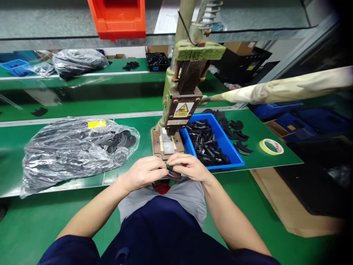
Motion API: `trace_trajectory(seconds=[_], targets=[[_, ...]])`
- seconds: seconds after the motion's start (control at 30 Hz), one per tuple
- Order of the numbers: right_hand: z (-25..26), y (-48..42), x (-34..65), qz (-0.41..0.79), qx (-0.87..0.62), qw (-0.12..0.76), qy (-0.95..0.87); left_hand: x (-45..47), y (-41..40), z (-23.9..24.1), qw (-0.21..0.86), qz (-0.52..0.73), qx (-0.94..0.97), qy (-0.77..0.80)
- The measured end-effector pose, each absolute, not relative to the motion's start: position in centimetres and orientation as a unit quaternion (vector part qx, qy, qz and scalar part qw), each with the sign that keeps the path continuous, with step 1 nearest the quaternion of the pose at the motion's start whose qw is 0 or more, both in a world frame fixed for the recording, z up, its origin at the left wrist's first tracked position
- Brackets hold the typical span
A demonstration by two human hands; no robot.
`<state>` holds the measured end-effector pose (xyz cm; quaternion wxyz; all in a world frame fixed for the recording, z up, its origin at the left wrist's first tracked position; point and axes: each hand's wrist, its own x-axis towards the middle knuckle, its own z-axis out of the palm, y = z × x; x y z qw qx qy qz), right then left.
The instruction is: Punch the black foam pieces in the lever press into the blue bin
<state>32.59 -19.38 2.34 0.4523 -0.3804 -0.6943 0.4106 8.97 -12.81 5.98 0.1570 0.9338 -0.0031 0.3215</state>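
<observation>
My left hand (146, 172) and my right hand (189, 166) meet at the near edge of the green bench, both closed on a dark curved plastic part (174, 175) held between them. Just beyond my fingers stands a manual press (183, 99) with a brown base plate and a pale block (168, 144) on it. A blue bin (237, 156) of small black parts sits to the right of the press.
A clear plastic bag (74, 151) full of black curved parts lies left. Loose curved parts (237, 134) and a tape roll (271, 146) lie right. The wrapped press lever (275, 91) reaches out to the right. An orange bin (118, 18) hangs above.
</observation>
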Motion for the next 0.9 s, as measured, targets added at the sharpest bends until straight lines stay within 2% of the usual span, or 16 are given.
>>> trace_trajectory(seconds=[0.23,0.57,0.67,0.77,0.9], targets=[[3.3,-19.3,32.3,0.385,-0.369,0.410,-0.740,9.1,-13.1,6.2,0.115,0.323,0.939,0.001],[2.5,-19.8,32.2,0.391,-0.463,0.379,-0.699,9.6,-13.0,4.2,0.169,0.305,0.936,0.045],[1.7,-20.1,32.9,0.365,-0.522,0.399,-0.660,9.4,-11.5,3.7,0.215,0.315,0.916,0.126],[1.2,-21.2,34.4,0.332,-0.609,0.437,-0.572,8.2,-7.3,3.2,0.258,0.331,0.862,0.285],[0.7,-22.4,38.4,0.240,-0.722,0.393,-0.516,4.4,2.9,2.6,0.320,0.380,0.685,0.532]])
